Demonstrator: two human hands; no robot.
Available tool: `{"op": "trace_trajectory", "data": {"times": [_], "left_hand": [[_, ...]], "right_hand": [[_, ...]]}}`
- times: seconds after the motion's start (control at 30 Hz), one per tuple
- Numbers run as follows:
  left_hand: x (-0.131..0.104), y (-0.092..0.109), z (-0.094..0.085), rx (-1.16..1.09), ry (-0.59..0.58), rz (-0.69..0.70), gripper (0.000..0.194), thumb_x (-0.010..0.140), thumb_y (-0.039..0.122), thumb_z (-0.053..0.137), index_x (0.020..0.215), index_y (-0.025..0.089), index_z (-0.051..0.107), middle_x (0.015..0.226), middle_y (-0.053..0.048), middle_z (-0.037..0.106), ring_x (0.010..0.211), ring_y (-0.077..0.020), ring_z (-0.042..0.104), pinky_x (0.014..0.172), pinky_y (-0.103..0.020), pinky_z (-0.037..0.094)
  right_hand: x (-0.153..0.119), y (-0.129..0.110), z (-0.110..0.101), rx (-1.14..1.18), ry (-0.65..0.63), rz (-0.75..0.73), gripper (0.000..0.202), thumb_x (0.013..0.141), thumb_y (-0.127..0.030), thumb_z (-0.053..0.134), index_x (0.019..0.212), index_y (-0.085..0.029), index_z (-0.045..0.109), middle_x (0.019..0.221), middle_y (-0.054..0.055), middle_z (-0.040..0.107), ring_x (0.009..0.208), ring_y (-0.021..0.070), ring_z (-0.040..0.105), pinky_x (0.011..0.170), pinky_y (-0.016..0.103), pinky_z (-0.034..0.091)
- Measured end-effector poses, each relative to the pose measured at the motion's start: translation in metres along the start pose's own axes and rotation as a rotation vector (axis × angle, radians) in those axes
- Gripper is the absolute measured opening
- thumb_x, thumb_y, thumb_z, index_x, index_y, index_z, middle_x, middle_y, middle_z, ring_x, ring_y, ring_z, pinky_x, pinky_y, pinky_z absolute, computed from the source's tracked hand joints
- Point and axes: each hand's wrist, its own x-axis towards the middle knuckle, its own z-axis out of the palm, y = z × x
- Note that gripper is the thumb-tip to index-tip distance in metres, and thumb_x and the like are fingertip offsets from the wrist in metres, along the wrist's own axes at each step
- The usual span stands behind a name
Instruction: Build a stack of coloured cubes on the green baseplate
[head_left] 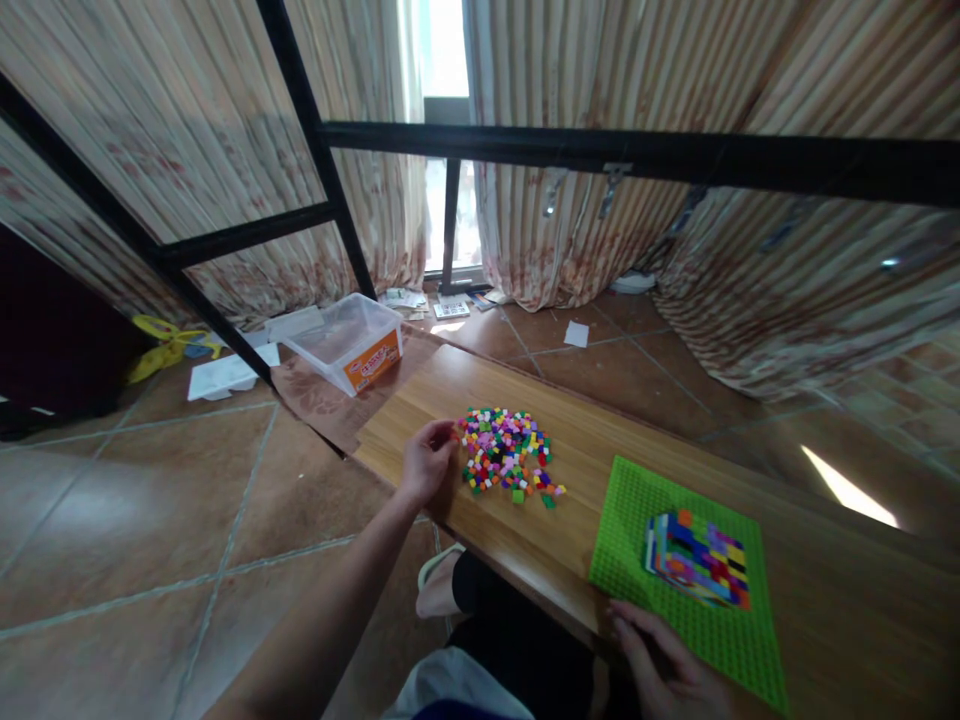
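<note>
A pile of small toy bricks (499,450) in many colours is spread on the wooden table. At its left edge is my left hand (429,462), its fingers curled together against the nearest bricks; whatever they pinch is too small to make out. A green studded baseplate (626,520) lies farther right, bearing a stacked block of multicoloured bricks (705,560). My right hand (667,660) rests by the near left edge of this baseplate, thumb and forefinger stretched out slightly apart, with no brick visible between them.
The narrow wooden table (577,420) runs from upper left to lower right. Beyond its left end, a clear plastic box (337,340) with an orange label stands on the floor. A black metal frame (525,140) crosses in front of striped curtains (600,90). Papers (450,307) lie near the window.
</note>
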Motion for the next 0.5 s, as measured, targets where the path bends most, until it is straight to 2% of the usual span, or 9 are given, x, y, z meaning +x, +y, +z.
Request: {"op": "trace_trajectory", "data": {"times": [0.13,0.23,0.37,0.4,0.5], "left_hand": [[-0.001,0.018,-0.002,-0.344,0.05,-0.187,0.033,0.061,0.023,0.082,0.09,0.016,0.068,0.083,-0.002,0.07,0.078,-0.0136,0.065,0.081,-0.028,0.051],[-0.014,0.036,0.001,-0.554,-0.02,-0.338,0.03,0.064,0.017,0.082,0.09,0.016,0.068,0.089,-0.003,0.071,0.082,-0.0127,0.066,0.083,-0.026,0.053],[-0.057,0.061,0.024,-0.735,-0.176,-0.543,0.024,0.073,0.007,0.073,0.095,0.018,0.07,0.094,-0.003,0.071,0.082,-0.0087,0.067,0.081,-0.02,0.054],[-0.069,0.066,0.032,-0.773,-0.213,-0.591,0.024,0.074,0.006,0.072,0.095,0.017,0.07,0.093,-0.002,0.071,0.082,-0.0077,0.066,0.081,-0.018,0.054],[-0.104,0.083,0.056,-0.849,-0.357,-0.703,0.026,0.069,0.004,0.076,0.092,0.016,0.072,0.092,-0.003,0.071,0.08,-0.0076,0.067,0.078,-0.016,0.054]], "right_hand": [[0.004,0.004,0.001,0.025,-0.017,-0.025,0.039,0.071,-0.059,0.069,0.088,-0.026,0.078,0.093,0.005,0.077,0.086,0.0212,0.073,0.075,0.024,0.059],[0.004,-0.007,0.003,0.075,0.015,-0.044,0.035,0.072,-0.055,0.069,0.088,-0.025,0.078,0.093,0.005,0.077,0.086,0.0214,0.073,0.076,0.025,0.059],[-0.001,-0.055,0.009,0.213,0.031,-0.035,0.033,0.078,-0.051,0.066,0.09,-0.022,0.077,0.092,0.007,0.077,0.083,0.0216,0.073,0.074,0.029,0.06],[-0.001,-0.071,0.01,0.24,0.076,-0.051,0.031,0.079,-0.05,0.066,0.087,-0.022,0.077,0.089,0.008,0.076,0.081,0.0216,0.073,0.074,0.029,0.06],[-0.001,-0.113,0.009,0.255,0.084,-0.133,0.027,0.082,-0.045,0.065,0.094,-0.022,0.075,0.095,0.008,0.075,0.087,0.0213,0.071,0.074,0.03,0.059]]}}
